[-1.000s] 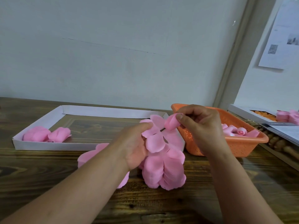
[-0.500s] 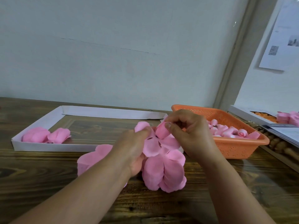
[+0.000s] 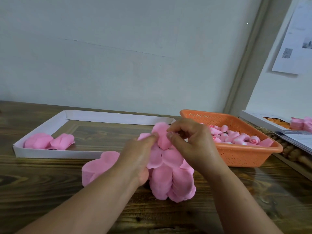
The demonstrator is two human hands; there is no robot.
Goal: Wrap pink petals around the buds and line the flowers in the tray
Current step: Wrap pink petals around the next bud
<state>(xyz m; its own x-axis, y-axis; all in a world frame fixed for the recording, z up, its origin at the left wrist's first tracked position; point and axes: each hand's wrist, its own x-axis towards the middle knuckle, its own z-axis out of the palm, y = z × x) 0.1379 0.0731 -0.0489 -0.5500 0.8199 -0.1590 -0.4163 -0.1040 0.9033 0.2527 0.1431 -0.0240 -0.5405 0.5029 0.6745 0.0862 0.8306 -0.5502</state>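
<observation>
Soft matte pink petals, rounded and overlapping, piled centre frame on the grainy wood table. Left hand grips the stack, thumb on top; right hand pinches the upper petal beside it. White card tray left holds two flowers; perforated orange basket right holds buds.

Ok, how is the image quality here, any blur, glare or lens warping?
Head view: soft even light, no harsh shadows; mild sheen on the dark wooden table; wide-angle bending tilts the grey door frame; both hands look slightly soft, the orange perforated plastic basket stays sharp.
</observation>
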